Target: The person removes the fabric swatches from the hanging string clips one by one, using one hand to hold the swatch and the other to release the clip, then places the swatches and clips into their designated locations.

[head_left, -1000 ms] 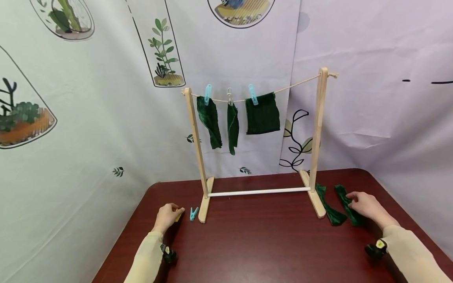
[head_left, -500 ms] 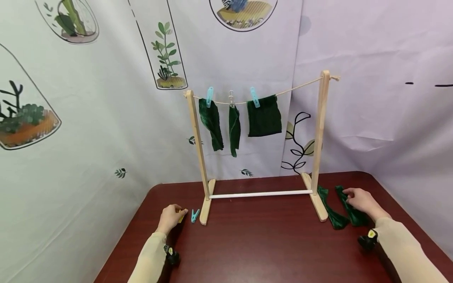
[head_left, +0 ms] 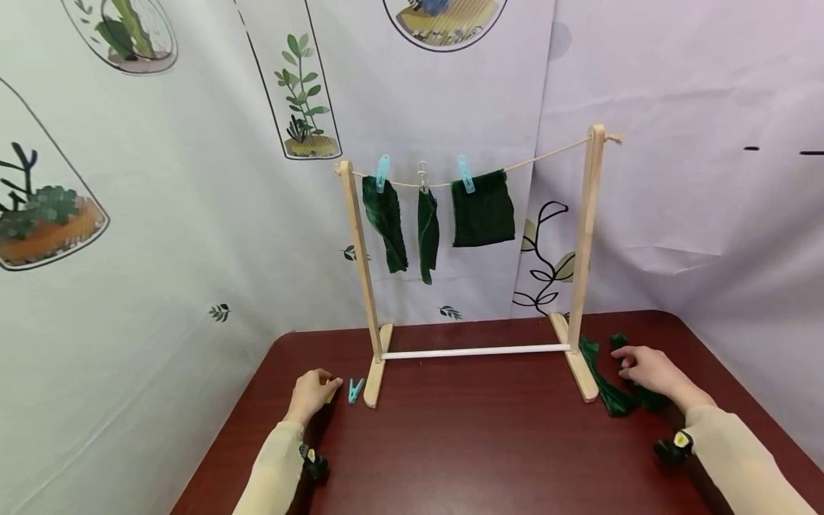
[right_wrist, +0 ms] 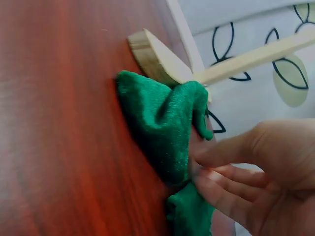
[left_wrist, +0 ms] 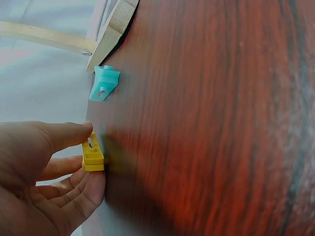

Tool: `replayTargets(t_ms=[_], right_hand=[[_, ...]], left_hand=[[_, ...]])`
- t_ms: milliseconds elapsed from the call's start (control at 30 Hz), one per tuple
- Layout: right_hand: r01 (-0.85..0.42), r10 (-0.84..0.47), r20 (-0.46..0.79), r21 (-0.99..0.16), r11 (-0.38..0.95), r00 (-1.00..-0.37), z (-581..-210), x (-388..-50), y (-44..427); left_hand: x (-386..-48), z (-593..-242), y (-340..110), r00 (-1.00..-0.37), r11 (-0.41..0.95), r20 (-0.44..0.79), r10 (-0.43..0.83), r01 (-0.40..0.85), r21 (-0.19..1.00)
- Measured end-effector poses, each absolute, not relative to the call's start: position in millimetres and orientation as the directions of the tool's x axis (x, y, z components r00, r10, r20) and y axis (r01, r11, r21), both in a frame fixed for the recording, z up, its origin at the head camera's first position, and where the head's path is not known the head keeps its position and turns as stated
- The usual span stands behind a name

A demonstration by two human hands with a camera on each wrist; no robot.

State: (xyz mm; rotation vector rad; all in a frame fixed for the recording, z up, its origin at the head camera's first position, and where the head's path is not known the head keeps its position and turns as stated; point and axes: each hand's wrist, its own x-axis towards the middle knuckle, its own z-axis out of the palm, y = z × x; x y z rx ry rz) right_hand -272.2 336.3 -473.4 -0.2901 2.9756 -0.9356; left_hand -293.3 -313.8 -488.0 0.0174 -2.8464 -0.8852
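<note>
My left hand [head_left: 307, 397] pinches a yellow clothespin [left_wrist: 93, 158] between thumb and fingers, low over the tabletop. A light blue clothespin [head_left: 355, 390] lies just to its right. My right hand [head_left: 653, 372] hovers over two strips of green velvet cloth at the right, fingers bent loosely. In the right wrist view, thumb and fingertips come close to the gap between the nearer-to-rack cloth [right_wrist: 162, 120] and the other cloth [right_wrist: 192, 211]; no fabric shows between them, and whether they touch it is unclear. The hand partly covers the outer cloth in the head view.
A wooden rack [head_left: 584, 229] with a white crossbar [head_left: 476, 351] stands at the back of the dark red table [head_left: 483, 443]. From its rope [head_left: 547, 154] hang green cloths [head_left: 484, 211], clipped with blue and clear clothespins. A printed curtain [head_left: 212, 200] hangs behind.
My right hand has shifted left from the outer cloth towards the cloth beside the rack's foot. The left hand keeps its pinch on the yellow clothespin and has barely moved.
</note>
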Motion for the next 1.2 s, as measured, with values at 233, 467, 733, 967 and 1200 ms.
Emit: replayTargets(t_ms=[233, 467, 733, 967, 1200], right_hand=[[-0.180, -0.240, -0.027, -0.580, 0.794, -0.970, -469, -264, 325], [-0.186, -0.294, -0.106, -0.562, 0.806, -0.950, -464, -273, 320], [-0.060, -0.330, -0.261, -0.698, 0.714, -0.907, -459, -285, 317], [-0.055, -0.341, -0.271, -0.704, 0.708, -0.900, -459, -295, 312], [-0.130, -0.375, -0.252, -0.652, 0.747, -0.892, -458, -301, 311]], left_hand=[[-293, -488, -313, -0.987, 0.824, 0.145, -0.064, 0.030, 0.566], [-292, -486, -312, -0.988, 0.828, 0.134, -0.078, 0.011, 0.560], [-293, -489, -313, -0.988, 0.824, 0.137, -0.076, 0.015, 0.567], [-293, -487, -312, -0.986, 0.816, 0.144, -0.078, 0.020, 0.578], [-291, -487, -310, -0.987, 0.812, 0.138, -0.086, 0.011, 0.583]])
